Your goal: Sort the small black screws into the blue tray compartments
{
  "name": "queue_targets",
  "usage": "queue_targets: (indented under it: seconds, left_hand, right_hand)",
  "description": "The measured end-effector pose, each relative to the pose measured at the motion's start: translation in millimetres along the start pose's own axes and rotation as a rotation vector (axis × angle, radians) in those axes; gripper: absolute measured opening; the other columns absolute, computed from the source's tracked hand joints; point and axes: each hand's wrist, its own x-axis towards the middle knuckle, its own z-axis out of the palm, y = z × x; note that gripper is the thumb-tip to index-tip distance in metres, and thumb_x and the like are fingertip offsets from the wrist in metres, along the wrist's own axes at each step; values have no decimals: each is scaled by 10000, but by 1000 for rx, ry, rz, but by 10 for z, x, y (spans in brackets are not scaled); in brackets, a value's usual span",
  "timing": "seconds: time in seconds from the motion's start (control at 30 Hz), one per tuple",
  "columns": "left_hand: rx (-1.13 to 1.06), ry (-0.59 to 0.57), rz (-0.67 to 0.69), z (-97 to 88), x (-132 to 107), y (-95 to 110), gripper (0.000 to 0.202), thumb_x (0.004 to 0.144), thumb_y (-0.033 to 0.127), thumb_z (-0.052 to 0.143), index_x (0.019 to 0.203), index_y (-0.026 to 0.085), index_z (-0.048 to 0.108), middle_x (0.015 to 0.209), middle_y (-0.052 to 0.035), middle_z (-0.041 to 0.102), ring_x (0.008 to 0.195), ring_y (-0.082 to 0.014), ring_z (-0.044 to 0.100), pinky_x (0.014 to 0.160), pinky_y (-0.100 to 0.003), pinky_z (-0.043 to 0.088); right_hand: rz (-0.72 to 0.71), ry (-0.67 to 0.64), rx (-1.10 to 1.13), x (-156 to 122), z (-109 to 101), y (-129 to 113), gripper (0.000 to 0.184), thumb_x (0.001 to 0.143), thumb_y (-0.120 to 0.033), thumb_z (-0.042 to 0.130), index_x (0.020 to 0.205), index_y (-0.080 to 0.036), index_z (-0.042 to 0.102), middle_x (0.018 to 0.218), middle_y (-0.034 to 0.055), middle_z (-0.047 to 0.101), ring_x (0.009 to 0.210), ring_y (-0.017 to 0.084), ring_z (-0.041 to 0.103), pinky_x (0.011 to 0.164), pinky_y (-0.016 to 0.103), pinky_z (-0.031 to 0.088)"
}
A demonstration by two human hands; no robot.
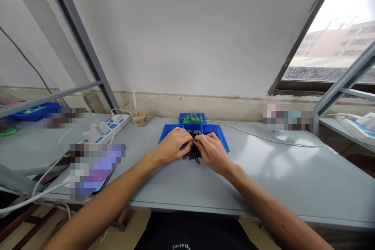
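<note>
Above a heap of small black parts (pixel 194 156), my left hand (pixel 175 143) and my right hand (pixel 211 150) meet with their fingertips almost together. Both hands are pinched closed. A tiny pale speck shows between the fingertips, too small to name. Behind my left hand is one blue bin (pixel 166 129), partly covered by it. Another blue bin (pixel 223 136) stands behind my right hand. At the back, between these two, a third blue bin (pixel 192 115) holds shiny green pieces (pixel 191 118).
To the left lie a phone (pixel 99 172) with a blurred screen and a white power strip (pixel 108 129) with plugs. A plastic cup with a straw (pixel 139 117) stands by the wall. A white cable (pixel 263 137) crosses the grey table (pixel 252 187) on the right.
</note>
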Motion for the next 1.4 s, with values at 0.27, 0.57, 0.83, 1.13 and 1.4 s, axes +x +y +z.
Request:
queue_targets:
  seconds: [0.27, 0.57, 0.83, 1.13, 1.4]
  left_hand:
    - [-17, -23, 31, -14, 8, 27, 227, 1026, 227, 436, 986, 167, 651, 967, -60, 726, 934, -204, 637, 938, -388, 457]
    - [-7, -9, 63, -18, 15, 38, 225, 1023, 236, 445, 960, 171, 650, 959, -61, 723, 915, -202, 629, 931, -384, 453]
    - [4, -8, 49, 1, 17, 56, 215, 1019, 236, 454, 934, 174, 642, 915, -54, 710, 893, -198, 624, 930, -384, 451]
    - [-10, 3, -7, -16, 16, 47, 204, 1015, 228, 453, 958, 178, 642, 924, -54, 719, 914, -202, 635, 919, -383, 450]
    - [-34, -25, 24, 0, 24, 64, 224, 1019, 233, 441, 964, 173, 650, 932, -58, 720, 908, -199, 637, 934, -390, 453]
  right_hand:
    - [-6, -7, -16, -5, 10, -7, 191, 1074, -167, 373, 970, -195, 530, 840, 33, 700, 724, 175, 595, 780, 326, 332]
    - [18, -53, 21, -4, 29, 2, 270, 1081, -188, 322, 855, -214, 467, 719, 7, 640, 617, 163, 509, 756, 311, 326]
    - [37, -48, 38, 3, 6, 28, 330, 1096, -236, 315, 805, -217, 468, 685, -3, 619, 597, 151, 491, 763, 319, 321]
    - [9, -58, 27, 13, -31, 17, 203, 1087, -198, 360, 1013, -194, 549, 888, 42, 710, 759, 174, 596, 814, 336, 327]
    - [46, -94, 115, 14, -31, 13, 281, 1076, -188, 340, 832, -209, 478, 791, 10, 643, 699, 152, 531, 792, 320, 335]
